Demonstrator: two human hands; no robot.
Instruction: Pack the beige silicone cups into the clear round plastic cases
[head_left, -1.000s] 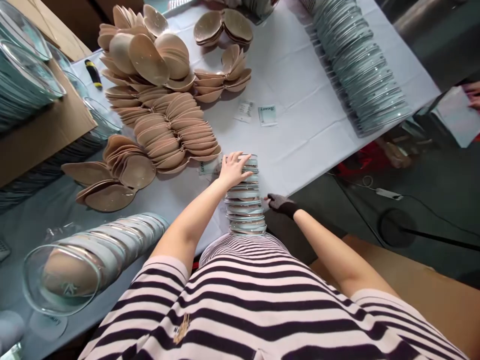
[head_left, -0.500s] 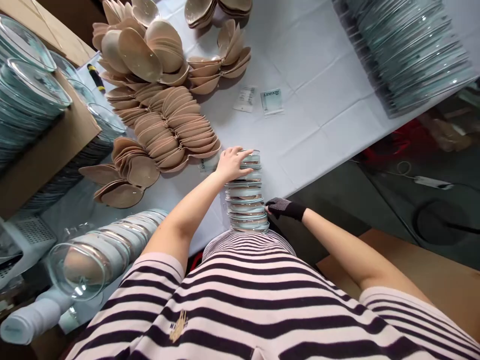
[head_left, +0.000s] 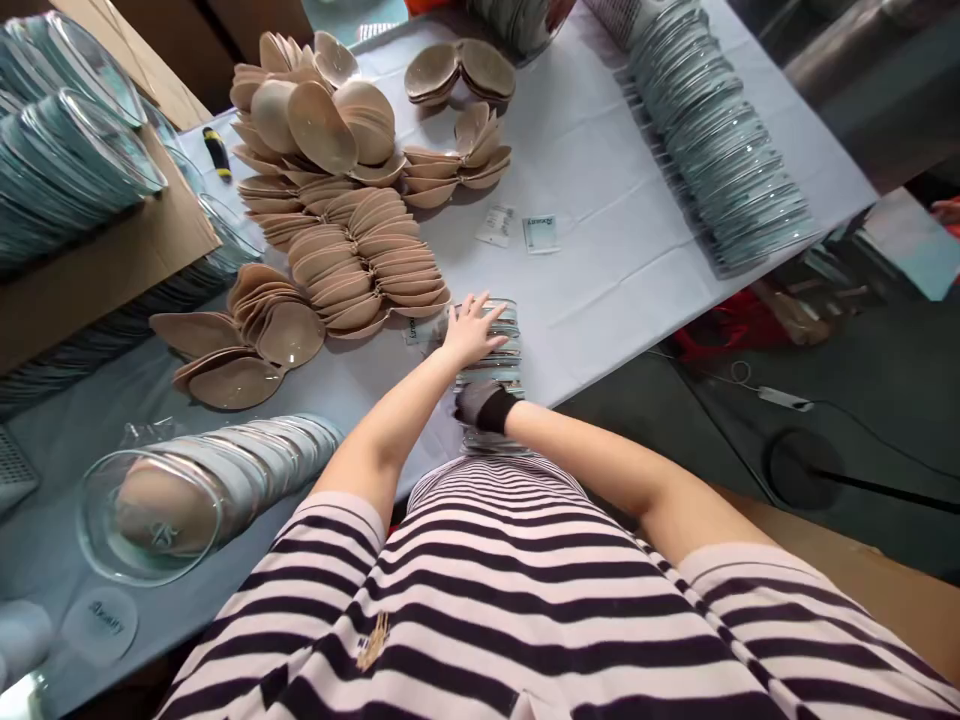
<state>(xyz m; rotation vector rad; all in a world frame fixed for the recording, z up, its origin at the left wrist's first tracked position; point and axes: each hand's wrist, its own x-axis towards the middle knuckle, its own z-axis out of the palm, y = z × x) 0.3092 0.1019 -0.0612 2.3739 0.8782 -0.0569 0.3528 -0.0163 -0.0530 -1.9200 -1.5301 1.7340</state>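
Note:
A row of clear plastic cases (head_left: 510,372) with something tan inside stands at the table's front edge, against my striped shirt. My left hand (head_left: 475,332) is bare and rests on the far end of the row, its fingers spread apart. Across the near part of the row lies my right hand (head_left: 484,406), in a dark fingerless-looking glove. Its fingers are blurred and point toward the left side of the cases, so their grip is not visible. Just left of my left hand, a small printed card (head_left: 421,330) lies partly covered.
Stacked tan bra cups (head_left: 367,265) fill the table's left middle. A long row of filled round cases (head_left: 247,470) lies at near left. Clear lids (head_left: 90,150) fill a cardboard box at far left. More clear cases (head_left: 720,140) line the right edge. Two small cards (head_left: 540,234) lie mid-table.
My right hand has moved left, from beside the row of cases to across it. My left hand stays on the far end, fingers spread a little wider. The view has shifted.

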